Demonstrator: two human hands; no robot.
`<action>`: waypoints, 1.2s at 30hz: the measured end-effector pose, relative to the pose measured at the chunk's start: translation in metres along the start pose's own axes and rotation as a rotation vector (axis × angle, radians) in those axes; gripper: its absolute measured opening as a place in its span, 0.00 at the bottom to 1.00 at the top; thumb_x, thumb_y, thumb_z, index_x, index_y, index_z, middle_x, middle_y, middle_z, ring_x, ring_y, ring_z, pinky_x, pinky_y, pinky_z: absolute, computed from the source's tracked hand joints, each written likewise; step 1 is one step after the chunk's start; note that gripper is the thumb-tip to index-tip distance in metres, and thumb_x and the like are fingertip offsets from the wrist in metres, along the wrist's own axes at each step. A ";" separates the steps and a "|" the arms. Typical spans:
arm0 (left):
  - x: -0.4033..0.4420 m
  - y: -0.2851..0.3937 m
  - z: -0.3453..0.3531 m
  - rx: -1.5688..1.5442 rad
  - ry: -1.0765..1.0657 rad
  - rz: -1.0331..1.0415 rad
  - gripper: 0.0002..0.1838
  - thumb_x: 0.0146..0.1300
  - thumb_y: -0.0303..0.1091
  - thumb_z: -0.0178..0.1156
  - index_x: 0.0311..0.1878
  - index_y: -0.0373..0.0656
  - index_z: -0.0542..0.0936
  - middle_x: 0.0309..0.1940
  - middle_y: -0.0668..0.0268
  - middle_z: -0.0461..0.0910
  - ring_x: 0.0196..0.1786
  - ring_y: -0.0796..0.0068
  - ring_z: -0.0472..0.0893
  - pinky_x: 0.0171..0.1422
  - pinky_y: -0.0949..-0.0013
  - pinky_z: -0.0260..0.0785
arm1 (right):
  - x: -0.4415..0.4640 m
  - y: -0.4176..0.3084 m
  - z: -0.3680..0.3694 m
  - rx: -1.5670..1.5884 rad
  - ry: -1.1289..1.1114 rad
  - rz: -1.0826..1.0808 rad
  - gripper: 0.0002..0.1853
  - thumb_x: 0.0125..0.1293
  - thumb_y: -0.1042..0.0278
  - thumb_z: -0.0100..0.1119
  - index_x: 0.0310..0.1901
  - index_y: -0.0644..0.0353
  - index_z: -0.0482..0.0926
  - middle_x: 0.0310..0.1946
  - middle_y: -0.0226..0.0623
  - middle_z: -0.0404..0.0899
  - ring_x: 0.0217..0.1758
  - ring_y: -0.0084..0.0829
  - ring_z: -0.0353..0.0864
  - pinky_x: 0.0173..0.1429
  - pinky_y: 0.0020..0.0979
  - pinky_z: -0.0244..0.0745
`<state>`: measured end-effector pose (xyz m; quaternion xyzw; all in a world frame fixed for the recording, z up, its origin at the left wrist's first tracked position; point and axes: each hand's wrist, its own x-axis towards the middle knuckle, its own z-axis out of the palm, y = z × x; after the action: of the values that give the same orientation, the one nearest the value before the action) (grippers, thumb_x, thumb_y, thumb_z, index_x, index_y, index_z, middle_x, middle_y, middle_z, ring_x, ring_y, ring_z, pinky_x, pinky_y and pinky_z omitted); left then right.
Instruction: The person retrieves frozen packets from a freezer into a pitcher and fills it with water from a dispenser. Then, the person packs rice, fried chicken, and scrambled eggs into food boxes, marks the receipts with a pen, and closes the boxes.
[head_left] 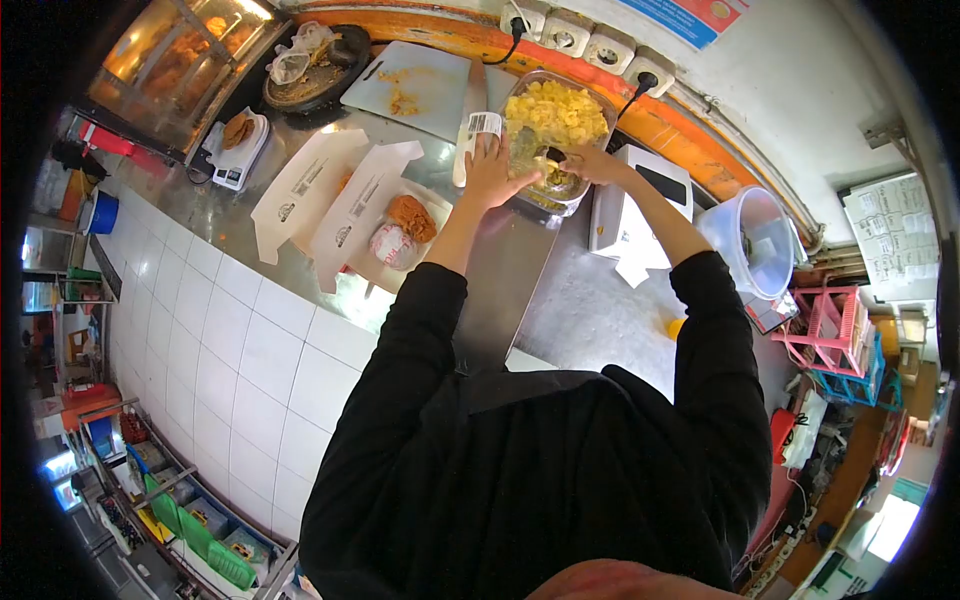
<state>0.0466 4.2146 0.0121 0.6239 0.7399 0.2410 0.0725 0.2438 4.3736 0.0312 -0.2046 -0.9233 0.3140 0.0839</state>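
Note:
A clear tub (572,207) of yellow chopped food (556,112) stands against the wall. My right hand (590,165) reaches over its near part, fingers closed around something dark and yellow that I cannot make out. Beside the tub's left edge is my left hand (490,178), fingers spread, its fingertips by a container with a white barcode label (484,124); I cannot tell whether it touches it. A large knife (476,88) lies behind that hand. To the left, an open paper box (372,270) holds fried chicken (411,218) and a round wrapped item (393,247).
Another open box (305,195) stands further left, near a scale (240,160). Behind are a white cutting board (425,85) with yellow scraps and a dark stone mortar (315,75). On the right are a white printer-like device (635,210) and a clear bucket (750,240).

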 end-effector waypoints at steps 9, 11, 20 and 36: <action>0.004 -0.006 -0.006 -0.083 -0.159 -0.030 0.64 0.44 0.65 0.65 0.74 0.37 0.41 0.73 0.47 0.48 0.76 0.43 0.38 0.72 0.35 0.35 | -0.003 -0.113 0.016 -0.619 -0.412 0.473 0.19 0.60 0.63 0.51 0.50 0.67 0.75 0.36 0.54 0.82 0.38 0.51 0.83 0.43 0.43 0.78; 0.010 -0.020 0.006 -0.173 -0.172 -0.023 0.60 0.46 0.54 0.65 0.74 0.37 0.41 0.73 0.47 0.47 0.76 0.42 0.36 0.73 0.37 0.32 | 0.006 -0.113 0.027 -0.467 -0.389 0.482 0.20 0.60 0.62 0.51 0.46 0.70 0.77 0.39 0.56 0.81 0.41 0.50 0.83 0.44 0.41 0.77; 0.016 -0.042 0.029 -0.658 0.053 0.029 0.52 0.40 0.25 0.56 0.74 0.39 0.45 0.73 0.43 0.43 0.75 0.43 0.39 0.74 0.58 0.39 | 0.045 -0.018 0.068 -0.050 -0.339 0.336 0.14 0.62 0.66 0.49 0.43 0.66 0.79 0.37 0.49 0.74 0.42 0.43 0.76 0.43 0.42 0.73; 0.000 -0.016 0.015 -0.289 0.153 0.081 0.64 0.42 0.47 0.68 0.73 0.34 0.36 0.72 0.40 0.44 0.73 0.35 0.43 0.75 0.46 0.32 | 0.036 -0.050 -0.002 0.754 -0.688 0.451 0.21 0.67 0.52 0.55 0.19 0.47 0.64 0.13 0.18 0.59 0.11 0.13 0.47 0.13 0.23 0.40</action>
<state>0.0387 4.2172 -0.0082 0.6159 0.6751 0.3947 0.0951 0.1953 4.3545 0.0639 -0.2387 -0.6543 0.6816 -0.2244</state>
